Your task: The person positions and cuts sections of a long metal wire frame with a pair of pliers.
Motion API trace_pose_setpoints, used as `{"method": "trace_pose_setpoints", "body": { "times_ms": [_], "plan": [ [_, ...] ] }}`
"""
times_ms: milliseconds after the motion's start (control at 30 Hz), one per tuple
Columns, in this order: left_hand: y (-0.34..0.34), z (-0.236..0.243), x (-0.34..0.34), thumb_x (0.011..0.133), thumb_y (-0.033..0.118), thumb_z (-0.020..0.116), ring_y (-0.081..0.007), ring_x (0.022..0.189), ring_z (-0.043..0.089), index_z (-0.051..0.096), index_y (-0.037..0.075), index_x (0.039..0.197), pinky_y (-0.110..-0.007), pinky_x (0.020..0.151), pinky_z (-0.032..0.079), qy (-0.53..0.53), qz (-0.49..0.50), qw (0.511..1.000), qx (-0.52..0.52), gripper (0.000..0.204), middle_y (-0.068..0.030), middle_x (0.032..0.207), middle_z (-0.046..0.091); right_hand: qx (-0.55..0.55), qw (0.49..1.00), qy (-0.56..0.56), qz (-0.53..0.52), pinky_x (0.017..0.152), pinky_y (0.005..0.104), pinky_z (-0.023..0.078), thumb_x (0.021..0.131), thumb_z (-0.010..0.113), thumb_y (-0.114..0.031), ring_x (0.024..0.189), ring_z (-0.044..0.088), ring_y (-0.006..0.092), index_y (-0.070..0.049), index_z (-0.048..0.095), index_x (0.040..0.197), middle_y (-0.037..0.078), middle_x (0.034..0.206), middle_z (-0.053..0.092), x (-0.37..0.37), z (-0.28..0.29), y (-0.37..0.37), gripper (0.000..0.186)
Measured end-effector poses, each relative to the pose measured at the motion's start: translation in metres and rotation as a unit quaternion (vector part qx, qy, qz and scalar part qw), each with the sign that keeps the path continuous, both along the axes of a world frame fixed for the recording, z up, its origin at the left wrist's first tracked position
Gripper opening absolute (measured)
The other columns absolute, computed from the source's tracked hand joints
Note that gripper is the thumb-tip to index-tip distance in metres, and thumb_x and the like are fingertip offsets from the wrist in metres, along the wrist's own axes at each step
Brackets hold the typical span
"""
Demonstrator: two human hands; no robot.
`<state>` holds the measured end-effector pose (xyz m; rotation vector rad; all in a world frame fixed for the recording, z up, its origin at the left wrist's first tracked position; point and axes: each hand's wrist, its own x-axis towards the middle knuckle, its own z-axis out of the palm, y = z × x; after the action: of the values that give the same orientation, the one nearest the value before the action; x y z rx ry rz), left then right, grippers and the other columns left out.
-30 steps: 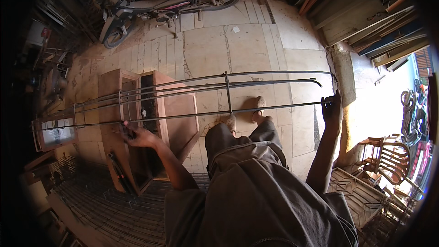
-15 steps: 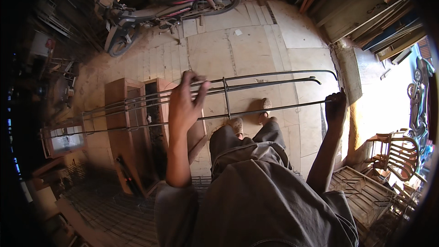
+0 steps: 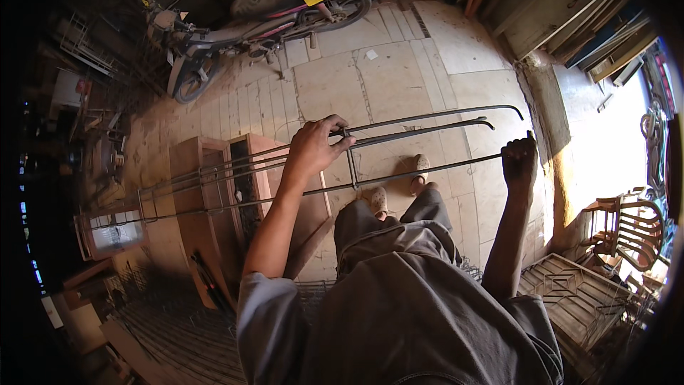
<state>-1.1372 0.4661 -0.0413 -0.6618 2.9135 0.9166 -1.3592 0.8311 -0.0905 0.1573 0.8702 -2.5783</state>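
A long rebar cage point(image 3: 427, 172) of dark steel rods stretches across in front of me, its rods joined by square stirrups. Two of the upper rods end in bent hooks at the right. My left hand point(image 3: 317, 146) is closed in a pinch at the upper corner of the nearest stirrup point(image 3: 351, 164), thumb and forefinger against the steel. A thin wire seems to curve beside those fingers, too fine to make out well. At the right end of the lowest rod, my right hand point(image 3: 519, 162) is wrapped in a fist, hiding the rod's tip.
Below the cage at left stand brown wooden cabinets point(image 3: 196, 217). A motorbike point(image 3: 263, 21) with coiled rope is parked at the far side. Boards point(image 3: 541, 14) lean at the far right; a wooden chair point(image 3: 630, 232) and a lattice panel point(image 3: 570, 296) lie at the near right.
My left hand has come down and right from above the rods onto the stirrup's corner, its fingers closing. My right hand keeps its hold at the rod end.
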Motion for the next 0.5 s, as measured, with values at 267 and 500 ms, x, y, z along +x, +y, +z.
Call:
{"method": "trace_pose_setpoints", "body": {
  "times_ms": [267,500],
  "plan": [
    [0.018,0.01,0.002,0.08,0.03,0.067,-0.0321,0.077,0.064,0.062,0.011,0.093,-0.04,0.067,0.051,0.095,0.063,0.993,-0.035,0.023,-0.0092,0.084,0.069,0.127,0.984,0.098,0.072,0.098,0.0353,0.042,0.078,0.052,-0.003,0.061,0.05,0.0192,-0.01,0.052,0.058,0.004,0.055,0.046,-0.006,-0.009,0.008,0.022],
    [0.03,0.024,0.008,0.082,0.025,0.064,-0.0297,0.071,0.065,0.063,0.012,0.092,-0.039,0.06,0.05,0.066,0.053,0.988,-0.126,0.016,-0.0082,0.081,0.069,0.062,0.988,0.118,0.073,0.107,0.0374,0.036,0.074,0.051,-0.001,0.066,0.052,0.0218,-0.008,0.052,0.056,0.007,0.055,0.047,-0.023,-0.049,0.024,0.02]
  ]
}}
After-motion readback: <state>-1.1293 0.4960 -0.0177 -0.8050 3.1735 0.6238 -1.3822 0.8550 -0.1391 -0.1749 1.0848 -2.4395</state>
